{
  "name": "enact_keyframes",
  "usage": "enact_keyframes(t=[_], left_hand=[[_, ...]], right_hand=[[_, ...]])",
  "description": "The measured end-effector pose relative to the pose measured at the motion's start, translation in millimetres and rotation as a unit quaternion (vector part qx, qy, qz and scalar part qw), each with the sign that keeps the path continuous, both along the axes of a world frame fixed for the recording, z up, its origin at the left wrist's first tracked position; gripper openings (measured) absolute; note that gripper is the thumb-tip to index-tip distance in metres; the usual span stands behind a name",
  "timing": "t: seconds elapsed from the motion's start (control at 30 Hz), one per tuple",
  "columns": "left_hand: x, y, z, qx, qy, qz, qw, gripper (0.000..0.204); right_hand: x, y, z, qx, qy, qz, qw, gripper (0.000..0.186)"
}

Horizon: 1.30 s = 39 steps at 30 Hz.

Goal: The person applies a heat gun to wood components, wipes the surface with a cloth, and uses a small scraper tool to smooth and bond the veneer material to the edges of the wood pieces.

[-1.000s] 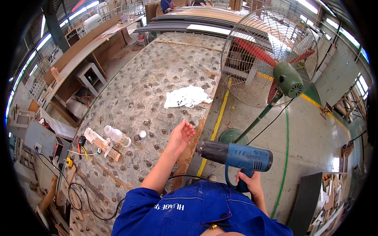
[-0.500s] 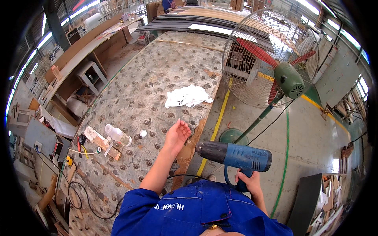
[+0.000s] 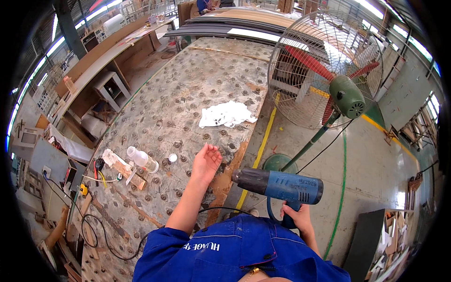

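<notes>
My right hand (image 3: 298, 217) grips the handle of a blue heat gun (image 3: 282, 184) whose black nozzle points left toward the table's edge. My left hand (image 3: 205, 162) hovers open, palm down, over the near right part of a long grey studded worktable (image 3: 188, 94), close to the nozzle and holding nothing. A crumpled white rag (image 3: 226, 114) lies farther up the table. To the left of my left hand sit a small white cap (image 3: 172, 158) and a clear plastic bottle (image 3: 142, 160) lying on its side.
A big pedestal fan (image 3: 329, 70) with red blades and a green motor stands right of the table on a green base (image 3: 277, 163). A yellow floor line (image 3: 262, 143) runs along the table. Wood blocks (image 3: 123, 168), pliers and a black cable (image 3: 101, 235) lie at the near left.
My left hand has drawn back toward me and lowered, from near the table's right edge to beside the heat gun's nozzle. The heat gun has hardly moved.
</notes>
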<state>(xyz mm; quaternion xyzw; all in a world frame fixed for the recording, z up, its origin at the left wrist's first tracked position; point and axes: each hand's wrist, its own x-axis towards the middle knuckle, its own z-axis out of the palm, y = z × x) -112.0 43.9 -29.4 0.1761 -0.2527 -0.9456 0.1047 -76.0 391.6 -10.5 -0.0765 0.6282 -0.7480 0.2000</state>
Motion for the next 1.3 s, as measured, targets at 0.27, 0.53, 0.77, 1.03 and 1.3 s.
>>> enact_keyframes(t=[0.27,0.53,0.77,1.03,1.3], left_hand=[[1.4,-0.5,-3.2,0.09,0.014,0.022,0.996,0.018],[16.2,-1.8,-13.5,0.047,0.003,0.032,0.998,0.015],[40.6,-22.7,-35.7,-0.029,-0.035,0.11,0.993,0.018],[73.6,-31.4,-64.9,-0.547,-0.185,0.142,0.804,0.024],[74.9,-19.6,-73.1,-0.806,-0.193,0.051,0.557,0.038]], right_hand=[[-0.9,2.5,-8.8,0.063,0.015,-0.007,0.998,0.017],[1.3,-1.6,-5.8,0.045,0.002,0.006,0.999,0.015],[-12.2,-12.7,-10.4,0.09,0.001,0.03,0.995,0.013],[-23.0,-51.0,-24.8,0.18,0.024,0.022,0.983,0.013],[-26.9,-76.3,-36.4,0.181,0.058,-0.019,0.982,0.016]])
